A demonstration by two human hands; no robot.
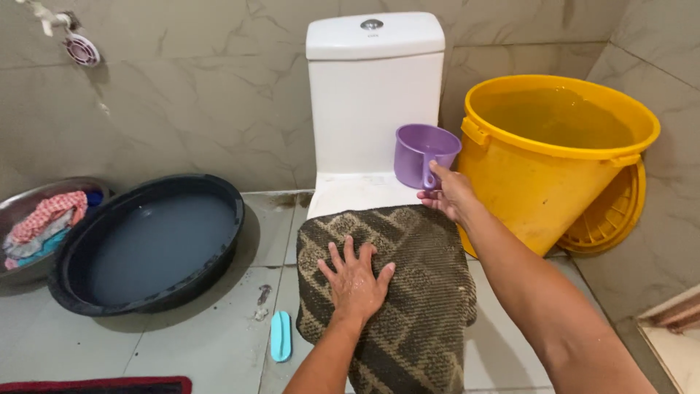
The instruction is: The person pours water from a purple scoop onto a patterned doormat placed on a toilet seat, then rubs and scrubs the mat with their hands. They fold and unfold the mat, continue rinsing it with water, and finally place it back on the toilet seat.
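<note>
Left hand (355, 281) flat, fingers spread, on brown patterned mat (397, 292) draped over closed toilet (373, 109) seat; right hand (446, 193) clamped on purple cup (423, 155) handle at mat's far edge beside water-filled yellow bucket (543, 186); judged wetting step, next needs cup tipped over mat

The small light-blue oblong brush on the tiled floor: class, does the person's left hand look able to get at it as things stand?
Probably yes. The left hand lies flat on the brown patterned mat draped over the toilet, and the small light-blue oblong brush lies on the floor just beside the mat's left edge, with nothing between them.
</note>
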